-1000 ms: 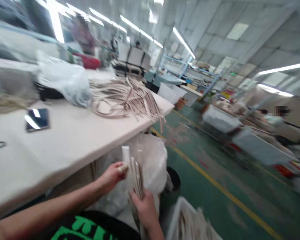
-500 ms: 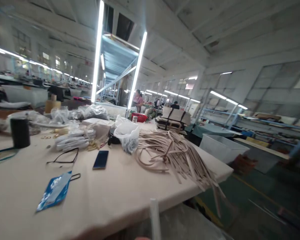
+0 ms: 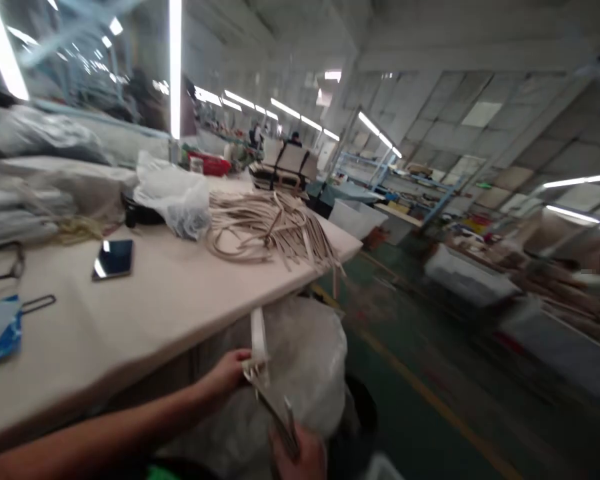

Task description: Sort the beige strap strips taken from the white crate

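Observation:
Low in the view, beyond the table's front edge, my left hand (image 3: 233, 372) is closed on a pale strap (image 3: 259, 337) that stands upright from the fingers. My right hand (image 3: 300, 452), at the bottom, is closed round a metal tool (image 3: 280, 423), whose tip reaches to the strap's lower end beside my left fingers. The tool looks like scissors or pliers; blur hides its exact kind. Both hands are over a large translucent plastic bag (image 3: 315, 353). A heap of beige straps (image 3: 280, 230) lies on the table (image 3: 180, 307), some ends hanging over its edge.
A phone (image 3: 113, 259), a blue packet (image 3: 0, 330), black glasses (image 3: 15, 260) and a white plastic bag (image 3: 173, 193) are on the table. Farther back are stacked bags (image 3: 283, 167), white bins (image 3: 357, 217) and shelving. More filled bins stand at the right. Distant people are visible.
The view has turned right and down, so the table items appear farther left. Both hands and the metal tool now show; earlier only a fingertip and the upright strap were visible at the bottom.

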The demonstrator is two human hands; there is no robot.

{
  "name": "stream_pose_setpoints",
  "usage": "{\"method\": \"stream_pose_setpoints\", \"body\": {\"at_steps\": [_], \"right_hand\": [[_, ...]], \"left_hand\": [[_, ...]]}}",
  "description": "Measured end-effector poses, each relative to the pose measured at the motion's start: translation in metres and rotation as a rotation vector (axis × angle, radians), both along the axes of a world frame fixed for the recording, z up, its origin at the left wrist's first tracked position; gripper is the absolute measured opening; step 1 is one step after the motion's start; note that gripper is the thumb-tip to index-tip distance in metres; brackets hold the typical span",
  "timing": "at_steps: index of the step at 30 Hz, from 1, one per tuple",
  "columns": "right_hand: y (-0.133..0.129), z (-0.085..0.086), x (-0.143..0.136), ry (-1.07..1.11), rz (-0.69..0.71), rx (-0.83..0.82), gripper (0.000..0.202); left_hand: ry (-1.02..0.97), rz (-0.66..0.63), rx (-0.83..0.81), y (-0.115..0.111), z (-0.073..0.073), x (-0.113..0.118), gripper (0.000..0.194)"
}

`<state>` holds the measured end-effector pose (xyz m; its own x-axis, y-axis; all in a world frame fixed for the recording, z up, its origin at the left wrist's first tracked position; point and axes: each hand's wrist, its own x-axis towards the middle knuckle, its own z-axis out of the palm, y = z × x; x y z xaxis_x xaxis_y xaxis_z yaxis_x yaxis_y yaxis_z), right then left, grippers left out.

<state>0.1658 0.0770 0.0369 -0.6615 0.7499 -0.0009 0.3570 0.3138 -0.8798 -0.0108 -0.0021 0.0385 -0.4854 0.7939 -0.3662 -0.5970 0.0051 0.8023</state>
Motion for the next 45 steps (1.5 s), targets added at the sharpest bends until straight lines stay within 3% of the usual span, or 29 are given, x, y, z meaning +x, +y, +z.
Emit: {"method": "stream_pose_setpoints", "body": {"at_steps": [2, 4, 9, 15, 20, 25, 27, 30, 32, 35, 39, 43, 45], "right_hand": [[-0.008, 0.008, 0.014, -0.054, 0.012, -0.025, 0.033], [-0.008, 0.016, 0.018, -0.041, 0.009, -0.041, 0.037], [-0.012, 0.022, 0.032, -0.103, 0.088, -0.065, 0.032], [-0.017, 0.022, 0.028, -0.125, -0.029, -0.047, 0.027], [-0.018, 0.015, 0.027, -0.118, 0.076, -0.049, 0.03], [-0.015, 0.01, 0.008, -0.035, -0.001, -0.049, 0.025], [-0.011, 0.015, 0.004, -0.023, 0.009, -0.108, 0.024], [-0.01, 0.022, 0.009, -0.057, 0.087, -0.139, 0.026], [-0.012, 0.023, 0.013, -0.087, 0.105, -0.124, 0.029], [-0.014, 0.023, 0.011, -0.085, 0.041, -0.134, 0.034], [-0.003, 0.024, 0.007, 0.024, 0.006, -0.275, 0.035], [0.016, 0.026, 0.017, 0.17, -0.129, -0.349, 0.035], [0.016, 0.026, 0.022, 0.214, -0.125, -0.399, 0.038]], "left_hand": [[-0.007, -0.026, -0.041, -0.005, -0.003, 0.025, 0.041], [-0.036, -0.098, -0.034, -0.005, 0.002, 0.034, 0.038], [-0.039, -0.024, -0.103, -0.002, 0.013, 0.027, 0.033], [-0.035, -0.146, -0.109, -0.005, 0.014, 0.037, 0.034], [0.023, -0.045, -0.117, -0.003, 0.011, 0.015, 0.045], [0.054, -0.149, -0.057, -0.003, 0.0, 0.016, 0.044], [0.034, -0.157, -0.053, -0.002, 0.004, 0.018, 0.044], [0.031, -0.02, -0.07, 0.002, 0.015, 0.007, 0.045], [0.031, 0.016, -0.08, 0.004, 0.017, -0.001, 0.04], [0.0, -0.027, -0.105, 0.005, 0.014, 0.001, 0.037], [-0.084, -0.062, -0.117, 0.003, 0.015, 0.01, 0.029], [-0.164, -0.03, -0.187, 0.003, 0.02, 0.001, 0.01], [-0.173, -0.006, -0.206, 0.005, 0.023, -0.003, 0.003]]}}
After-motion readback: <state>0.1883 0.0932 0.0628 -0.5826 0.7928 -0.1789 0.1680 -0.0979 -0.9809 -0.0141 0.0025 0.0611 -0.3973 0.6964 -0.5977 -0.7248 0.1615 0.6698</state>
